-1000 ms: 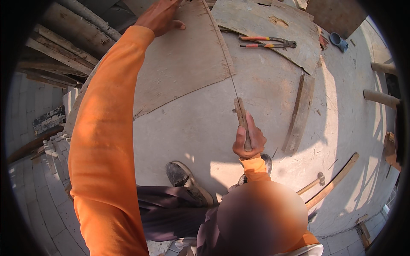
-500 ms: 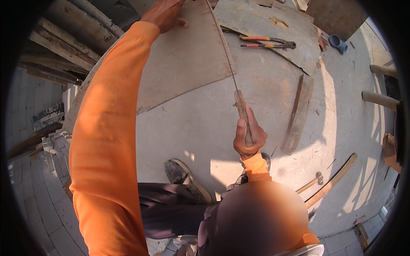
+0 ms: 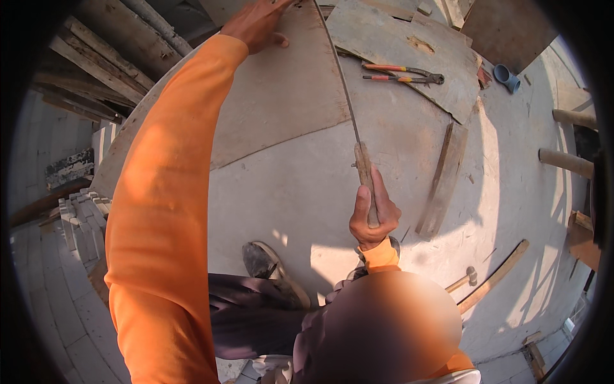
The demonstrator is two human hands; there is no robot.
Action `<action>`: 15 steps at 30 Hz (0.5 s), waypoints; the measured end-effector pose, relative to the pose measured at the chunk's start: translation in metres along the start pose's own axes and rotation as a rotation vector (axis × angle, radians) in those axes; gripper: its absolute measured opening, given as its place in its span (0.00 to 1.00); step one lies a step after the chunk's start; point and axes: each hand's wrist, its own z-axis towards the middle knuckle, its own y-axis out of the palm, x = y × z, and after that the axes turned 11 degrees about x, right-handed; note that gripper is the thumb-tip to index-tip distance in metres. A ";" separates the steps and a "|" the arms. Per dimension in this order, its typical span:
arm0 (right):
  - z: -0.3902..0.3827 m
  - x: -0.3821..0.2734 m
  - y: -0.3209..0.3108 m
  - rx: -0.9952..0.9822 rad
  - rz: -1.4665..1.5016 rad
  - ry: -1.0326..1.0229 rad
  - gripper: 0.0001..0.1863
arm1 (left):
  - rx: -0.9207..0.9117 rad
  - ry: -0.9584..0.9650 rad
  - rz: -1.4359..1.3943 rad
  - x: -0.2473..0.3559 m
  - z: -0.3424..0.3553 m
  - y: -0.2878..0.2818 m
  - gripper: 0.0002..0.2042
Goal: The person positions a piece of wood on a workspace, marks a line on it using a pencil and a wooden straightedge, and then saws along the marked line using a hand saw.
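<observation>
My right hand [image 3: 376, 214] is closed around the wooden handle [image 3: 363, 160] of a handsaw. The saw's thin dark blade [image 3: 345, 93], seen edge-on, runs away from me along the right side of a large brown wooden sheet [image 3: 281, 109]. That side of the sheet looks ragged near the far end. At the far left, my left hand [image 3: 256, 27] rests on the sheet with the thumb stretched out. Its fingertips are partly cut off by the top of the picture. Orange sleeves cover both arms.
Pincers with red-orange handles [image 3: 406, 73] lie on another sheet [image 3: 377, 38]. A blue pipe fitting [image 3: 506, 78], a short plank [image 3: 442, 182], a hammer [image 3: 472, 276] and a curved wood strip [image 3: 495, 275] lie at right. Stacked timber [image 3: 109, 54] is at far left.
The view has shifted slightly, and most things appear a little lower. My right hand still grips the saw, and my left hand stays on the sheet.
</observation>
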 end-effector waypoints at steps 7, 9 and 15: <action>0.000 -0.007 0.002 -0.021 0.024 0.087 0.22 | 0.040 0.032 -0.049 0.001 -0.001 0.004 0.53; 0.000 -0.009 0.000 0.003 0.024 0.104 0.21 | 0.025 0.021 -0.065 -0.007 0.004 0.002 0.53; -0.010 -0.002 -0.002 0.001 0.028 0.057 0.21 | -0.045 -0.069 0.003 0.011 0.001 -0.002 0.54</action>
